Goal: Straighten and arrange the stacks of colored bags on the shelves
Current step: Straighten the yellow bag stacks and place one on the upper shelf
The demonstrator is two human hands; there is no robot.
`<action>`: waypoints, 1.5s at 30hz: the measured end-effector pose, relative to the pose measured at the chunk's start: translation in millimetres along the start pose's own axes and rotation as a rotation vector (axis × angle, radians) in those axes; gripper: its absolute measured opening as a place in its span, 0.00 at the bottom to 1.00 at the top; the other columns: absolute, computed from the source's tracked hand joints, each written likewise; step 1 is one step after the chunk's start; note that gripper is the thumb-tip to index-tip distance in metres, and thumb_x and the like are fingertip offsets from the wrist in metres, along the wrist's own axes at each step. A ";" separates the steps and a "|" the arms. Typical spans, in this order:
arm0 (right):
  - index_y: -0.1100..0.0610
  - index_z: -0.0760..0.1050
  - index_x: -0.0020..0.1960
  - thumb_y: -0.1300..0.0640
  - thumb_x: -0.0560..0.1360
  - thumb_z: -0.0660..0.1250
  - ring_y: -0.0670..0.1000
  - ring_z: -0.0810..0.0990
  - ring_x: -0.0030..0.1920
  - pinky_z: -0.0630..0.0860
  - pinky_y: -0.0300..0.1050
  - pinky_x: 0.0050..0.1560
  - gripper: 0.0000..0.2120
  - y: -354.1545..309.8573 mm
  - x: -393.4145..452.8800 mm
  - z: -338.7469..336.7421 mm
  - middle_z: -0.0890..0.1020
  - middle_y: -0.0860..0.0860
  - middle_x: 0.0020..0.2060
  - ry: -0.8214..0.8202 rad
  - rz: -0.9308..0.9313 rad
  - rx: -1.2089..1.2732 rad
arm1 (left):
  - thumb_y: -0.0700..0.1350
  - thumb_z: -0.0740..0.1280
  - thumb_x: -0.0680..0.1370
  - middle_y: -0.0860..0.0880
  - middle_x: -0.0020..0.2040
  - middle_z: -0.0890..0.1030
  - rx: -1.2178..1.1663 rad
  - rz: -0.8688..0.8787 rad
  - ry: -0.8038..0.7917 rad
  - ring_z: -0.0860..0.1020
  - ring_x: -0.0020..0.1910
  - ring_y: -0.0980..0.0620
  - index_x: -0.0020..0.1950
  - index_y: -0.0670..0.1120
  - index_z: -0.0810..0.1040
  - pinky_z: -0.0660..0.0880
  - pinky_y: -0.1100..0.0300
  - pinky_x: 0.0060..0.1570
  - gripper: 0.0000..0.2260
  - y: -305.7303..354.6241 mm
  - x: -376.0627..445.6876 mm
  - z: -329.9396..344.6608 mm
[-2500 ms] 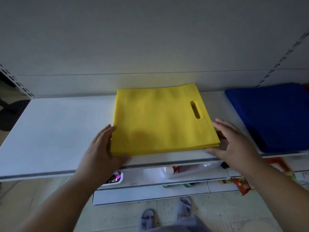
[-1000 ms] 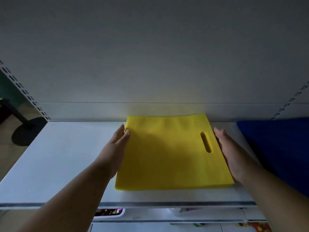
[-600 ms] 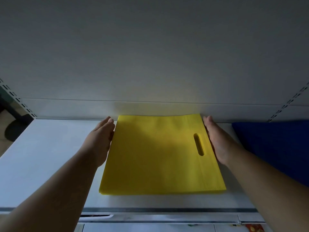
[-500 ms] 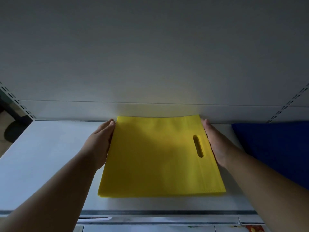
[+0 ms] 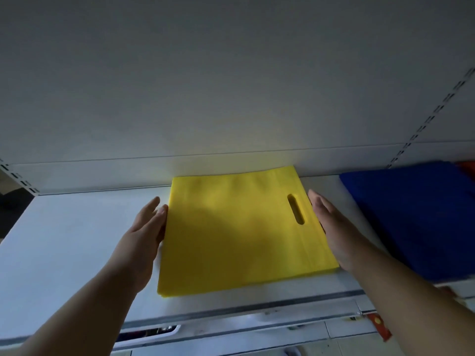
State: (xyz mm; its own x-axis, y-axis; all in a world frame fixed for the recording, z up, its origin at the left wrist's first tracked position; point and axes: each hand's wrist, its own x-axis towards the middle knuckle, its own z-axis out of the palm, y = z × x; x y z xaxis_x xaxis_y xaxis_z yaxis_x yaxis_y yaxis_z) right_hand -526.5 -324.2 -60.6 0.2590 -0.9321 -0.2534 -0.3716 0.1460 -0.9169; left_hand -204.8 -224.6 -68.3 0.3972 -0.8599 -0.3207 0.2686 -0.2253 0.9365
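A flat stack of yellow bags [image 5: 239, 237] with an oval handle slot lies on the white shelf [image 5: 64, 242], its far edge close to the back panel. My left hand [image 5: 144, 235] lies flat with straight fingers against the stack's left edge. My right hand [image 5: 331, 227] lies flat with straight fingers along the right edge, next to the handle slot. Neither hand grips anything. A stack of blue bags [image 5: 411, 219] lies to the right on the same shelf, apart from the yellow one.
The grey back panel [image 5: 231, 86] rises behind the shelf, with slotted uprights at both sides. Something red [image 5: 466, 167] peeks out behind the blue stack. Lower shelves with small packets show under the front rail [image 5: 257, 310].
Both hands have slid back a little from the stack's far corners toward the middle of its sides. The view has tilted slightly, and the stack now sits against the back panel.
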 end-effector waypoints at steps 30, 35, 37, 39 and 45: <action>0.52 0.60 0.77 0.46 0.76 0.69 0.49 0.59 0.76 0.63 0.47 0.70 0.34 20.1 -79.1 12.7 0.53 0.45 0.79 0.125 -0.139 -0.739 | 0.43 0.66 0.80 0.48 0.66 0.76 0.125 -0.096 0.152 0.77 0.61 0.49 0.72 0.50 0.70 0.69 0.54 0.66 0.20 -20.3 -103.5 -5.2; 0.55 0.62 0.77 0.47 0.77 0.67 0.51 0.58 0.77 0.62 0.48 0.71 0.32 20.3 -79.0 14.8 0.54 0.48 0.79 0.152 -0.131 -0.800 | 0.47 0.69 0.78 0.44 0.63 0.78 0.148 -0.193 0.168 0.78 0.59 0.43 0.69 0.49 0.71 0.75 0.45 0.62 0.20 -11.8 -88.9 -8.6; 0.57 0.63 0.76 0.46 0.78 0.65 0.53 0.53 0.78 0.59 0.51 0.74 0.30 21.0 -80.5 18.4 0.54 0.51 0.79 0.164 -0.133 -0.900 | 0.46 0.69 0.78 0.43 0.63 0.77 0.165 -0.204 0.173 0.78 0.58 0.43 0.70 0.47 0.71 0.76 0.45 0.61 0.20 -9.1 -85.4 -6.9; 0.59 0.68 0.72 0.47 0.78 0.64 0.57 0.50 0.78 0.55 0.55 0.76 0.26 20.7 -83.3 27.6 0.57 0.55 0.78 0.208 -0.269 -1.066 | 0.45 0.68 0.78 0.43 0.61 0.77 0.162 -0.200 0.197 0.79 0.55 0.43 0.69 0.46 0.71 0.77 0.46 0.59 0.19 -8.6 -82.5 -4.5; 0.59 0.79 0.59 0.41 0.73 0.60 0.61 0.70 0.70 0.66 0.55 0.68 0.26 16.7 -83.6 94.3 0.76 0.58 0.66 0.076 -0.584 -1.129 | 0.44 0.67 0.78 0.45 0.58 0.78 0.230 -0.100 0.297 0.81 0.47 0.50 0.69 0.46 0.72 0.78 0.46 0.57 0.19 -3.5 -82.5 1.9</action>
State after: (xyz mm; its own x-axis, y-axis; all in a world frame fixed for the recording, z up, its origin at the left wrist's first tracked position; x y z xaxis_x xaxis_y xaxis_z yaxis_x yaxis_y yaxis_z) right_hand -470.3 -212.6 -83.8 0.6016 -0.7845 0.1502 -0.7794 -0.6177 -0.1050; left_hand -240.3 -153.8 -44.8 0.6248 -0.6662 -0.4073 0.1285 -0.4268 0.8952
